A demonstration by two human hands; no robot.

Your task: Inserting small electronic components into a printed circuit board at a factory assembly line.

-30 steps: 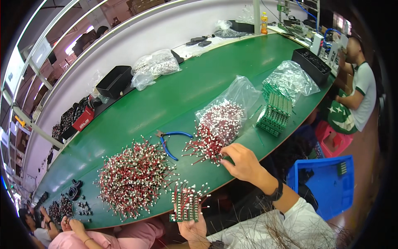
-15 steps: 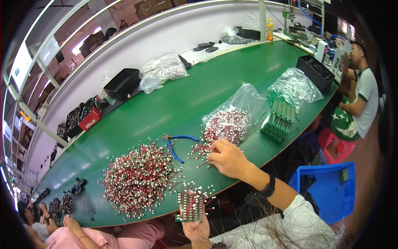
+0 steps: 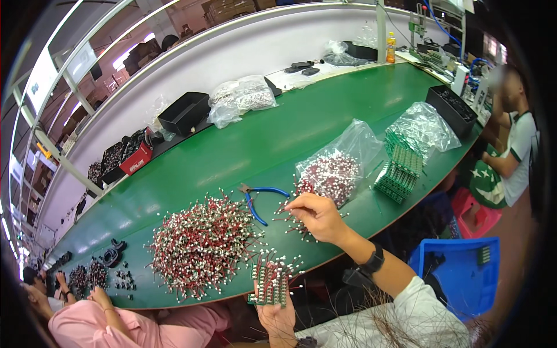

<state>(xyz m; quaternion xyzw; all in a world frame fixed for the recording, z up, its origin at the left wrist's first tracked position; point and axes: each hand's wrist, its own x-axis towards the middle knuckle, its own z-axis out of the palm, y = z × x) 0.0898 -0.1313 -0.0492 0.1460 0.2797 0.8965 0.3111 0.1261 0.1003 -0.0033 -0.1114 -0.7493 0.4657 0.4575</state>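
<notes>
My left hand [image 3: 277, 318] is closed around the lower edge of a green circuit board panel [image 3: 268, 288], just off the table's near edge. Rows of short red wires with white connectors stick up from the panel. Over the loose wires spilling from a clear bag, my right hand [image 3: 318, 217] has thumb and fingers pinched together; whatever is between them is too small to make out. The clear plastic bag [image 3: 328, 174] of red wires with white connectors lies just beyond that hand. To the left is a big heap of small wired boards [image 3: 200, 246].
Blue-handled pliers [image 3: 250, 206] lie open beyond the heap. Stacked green panels [image 3: 400, 172] and a black bin [image 3: 451, 110] stand to the right. A blue crate [image 3: 458, 278] is below the table's edge. Co-workers sit at both ends; one wears a pink top [image 3: 96, 325].
The whole view has shifted slightly. My right hand has lifted off the loose wires and moved a little left, fingers still pinched. My left hand keeps holding the panel in about the same place.
</notes>
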